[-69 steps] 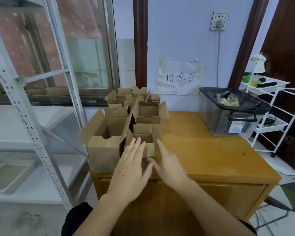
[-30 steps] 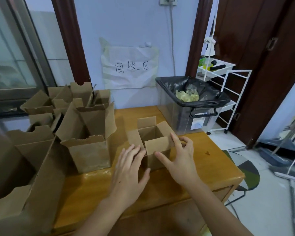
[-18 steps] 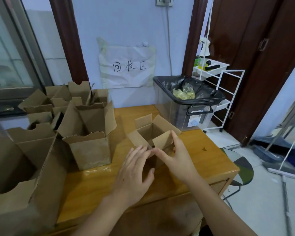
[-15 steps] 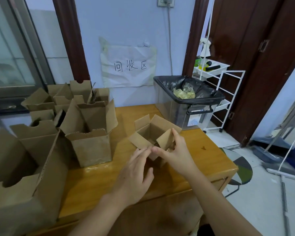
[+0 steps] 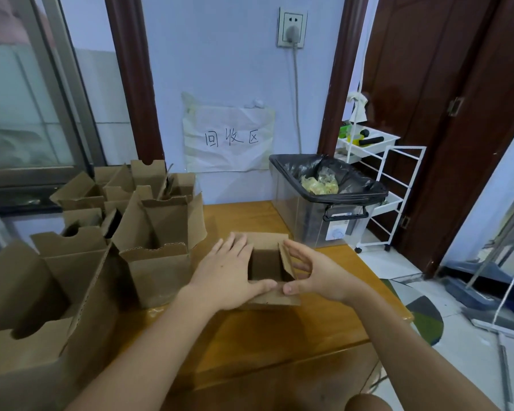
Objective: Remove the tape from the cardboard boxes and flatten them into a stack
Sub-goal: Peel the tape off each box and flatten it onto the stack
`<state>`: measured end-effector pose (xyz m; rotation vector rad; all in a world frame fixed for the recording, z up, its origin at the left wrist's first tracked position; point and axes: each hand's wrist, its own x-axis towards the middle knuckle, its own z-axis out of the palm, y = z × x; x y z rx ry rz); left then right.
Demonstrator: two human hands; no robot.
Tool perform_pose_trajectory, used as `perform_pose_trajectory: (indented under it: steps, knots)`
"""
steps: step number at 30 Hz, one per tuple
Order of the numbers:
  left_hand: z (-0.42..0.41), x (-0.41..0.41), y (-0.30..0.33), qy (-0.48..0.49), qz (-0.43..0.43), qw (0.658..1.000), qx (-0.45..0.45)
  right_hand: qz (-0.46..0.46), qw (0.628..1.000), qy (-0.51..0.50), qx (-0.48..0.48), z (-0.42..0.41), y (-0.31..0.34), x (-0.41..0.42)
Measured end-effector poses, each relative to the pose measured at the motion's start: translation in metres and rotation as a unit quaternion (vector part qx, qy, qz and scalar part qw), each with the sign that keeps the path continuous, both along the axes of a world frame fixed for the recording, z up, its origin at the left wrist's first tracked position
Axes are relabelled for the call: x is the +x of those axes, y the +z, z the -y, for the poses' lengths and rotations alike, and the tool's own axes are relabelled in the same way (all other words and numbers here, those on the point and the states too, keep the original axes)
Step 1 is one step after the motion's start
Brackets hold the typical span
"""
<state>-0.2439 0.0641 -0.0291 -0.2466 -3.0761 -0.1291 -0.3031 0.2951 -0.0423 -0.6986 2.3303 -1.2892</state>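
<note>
This is looking like a recycling corner in a plain utility or storage room: a hand-lettered paper sign (image 5: 229,137) reading 回收区 is hanging on the pale blue wall above a wooden surface (image 5: 279,336). Open cardboard boxes (image 5: 158,232) are crowding the surface's left edge, and a clear bin (image 5: 324,197) lined with a black bag is sitting at its far right corner. A white wire trolley (image 5: 383,179) is standing beside a dark wooden door (image 5: 428,84), with a wall socket (image 5: 291,28) above.

— How many cardboard boxes (image 5: 158,250)?
— One small box (image 5: 269,264) apart; the cluster's count I cannot tell.
— Hands?
— Two: left hand (image 5: 224,275), right hand (image 5: 315,272). One bin (image 5: 324,203), one paper sign (image 5: 229,134).
</note>
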Motion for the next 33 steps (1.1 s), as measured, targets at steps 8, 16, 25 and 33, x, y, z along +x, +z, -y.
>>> perform_pose_trajectory:
  steps: [8,16,25,33]
  knots:
    - [0.004,-0.004,-0.027,0.033,0.010,0.995,0.092,-0.219,0.967,-0.038,0.124,0.015,0.016,0.014]
    - [0.007,-0.006,-0.036,0.025,-0.005,0.993,0.117,-0.395,0.865,0.068,0.303,0.031,0.024,0.021]
    - [0.005,-0.003,-0.038,0.039,-0.012,0.983,0.177,-0.326,0.888,-0.023,0.322,-0.011,0.005,0.018]
    - [-0.003,-0.003,-0.055,0.061,-0.088,0.945,0.310,-0.216,0.967,-0.062,0.122,-0.002,-0.056,0.027]
